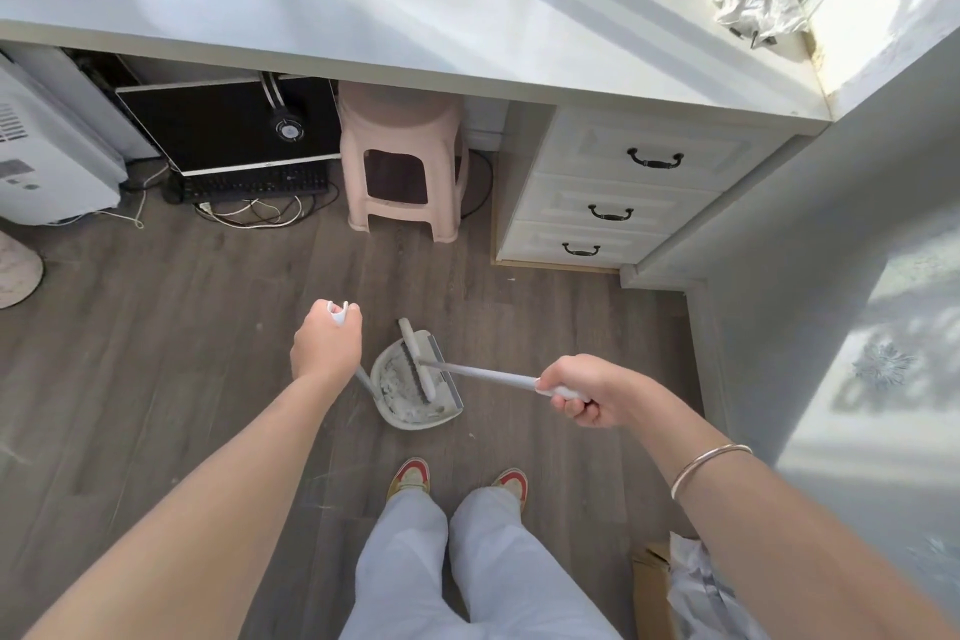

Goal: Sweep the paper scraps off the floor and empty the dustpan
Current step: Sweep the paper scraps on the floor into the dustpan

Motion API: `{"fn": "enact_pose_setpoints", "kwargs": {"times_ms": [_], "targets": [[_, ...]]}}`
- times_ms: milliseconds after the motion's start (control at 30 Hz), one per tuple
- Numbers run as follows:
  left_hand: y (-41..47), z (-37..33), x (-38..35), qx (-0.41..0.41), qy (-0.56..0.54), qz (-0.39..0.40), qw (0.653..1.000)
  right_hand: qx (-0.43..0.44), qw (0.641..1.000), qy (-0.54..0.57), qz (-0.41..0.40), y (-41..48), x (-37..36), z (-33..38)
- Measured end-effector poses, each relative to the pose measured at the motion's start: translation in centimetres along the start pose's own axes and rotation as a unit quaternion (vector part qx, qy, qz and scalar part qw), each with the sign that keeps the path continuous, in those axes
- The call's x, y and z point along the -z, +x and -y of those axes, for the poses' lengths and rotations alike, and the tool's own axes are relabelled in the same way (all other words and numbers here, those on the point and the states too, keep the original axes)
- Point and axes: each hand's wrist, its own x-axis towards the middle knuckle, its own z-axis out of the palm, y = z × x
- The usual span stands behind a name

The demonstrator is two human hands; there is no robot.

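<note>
A grey dustpan [452, 395] stands on the wooden floor just ahead of my feet, with white paper scraps [395, 382] piled inside it. My left hand [326, 343] is closed around the top of the dustpan's upright handle. My right hand [584, 390] grips the white end of the broom handle. The broom [418, 356] reaches left from that hand, and its head rests inside the pan on the scraps.
A pink plastic stool [402, 161] stands under the white desk [415, 16]. Left of it lie a black monitor [228, 125], a keyboard and cables. White drawers [613, 203] sit at the right. A cardboard box with a plastic bag [691, 587] is by my right leg.
</note>
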Motion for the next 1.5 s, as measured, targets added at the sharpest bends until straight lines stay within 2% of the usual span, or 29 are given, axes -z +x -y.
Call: {"fn": "enact_pose_setpoints", "kwargs": {"times_ms": [167,433,600,900,1100,1300,1500], "targets": [[0.0,0.3,0.3,0.002,-0.005,0.002,1.000,0.008,0.999,-0.029,-0.040,-0.2,-0.1,0.0],[-0.2,-1.7,-0.1,0.007,-0.027,0.013,1.000,0.011,0.993,0.012,-0.117,1.0,1.9,-0.9],[-0.1,-4.5,-1.1,0.004,-0.051,0.033,0.998,0.030,0.977,-0.053,-0.207,3.0,3.3,-1.5],[0.2,-6.9,-4.8,-0.005,-0.048,0.036,0.998,0.055,0.932,-0.196,-0.299,6.1,7.6,-0.1],[1.3,-9.1,-6.1,-0.005,-0.033,0.023,0.999,0.052,0.927,-0.219,-0.299,7.9,10.6,1.9],[2.3,-11.1,-7.0,-0.008,-0.015,0.015,1.000,0.038,0.956,-0.190,-0.219,9.7,10.4,2.4],[3.2,-11.2,-7.3,-0.010,-0.012,0.009,1.000,0.013,0.967,-0.167,-0.194,10.4,10.3,1.7]]}}
